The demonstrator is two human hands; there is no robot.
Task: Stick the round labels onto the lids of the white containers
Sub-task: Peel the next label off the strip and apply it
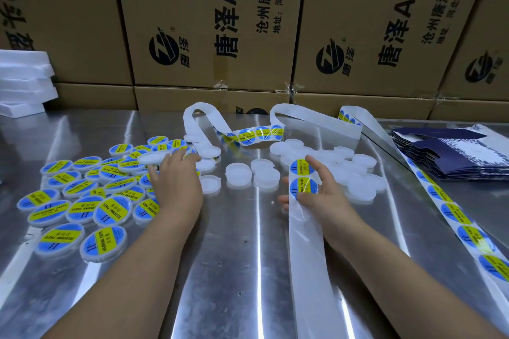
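Observation:
A pile of white containers with blue-and-yellow round labels (pixel 82 201) lies on the left of the steel table (pixel 242 256). Unlabelled white containers (pixel 325 162) are scattered at centre and right. My left hand (pixel 176 184) reaches over the labelled pile with its fingers spread and fairly straight. A blurred plain white container (pixel 151 158) sits just by its thumb and fingertips. My right hand (pixel 322 192) grips the white backing strip (pixel 305 242), which carries two round labels (pixel 303 177) across its fingers. The strip loops away across the back of the table.
Printed cardboard boxes (pixel 209 36) wall off the back of the table. White foam slabs (pixel 22 82) are stacked at far left. Flat dark blue cartons (pixel 451 154) lie at right. Another stretch of the label strip (pixel 462 228) runs along the right side.

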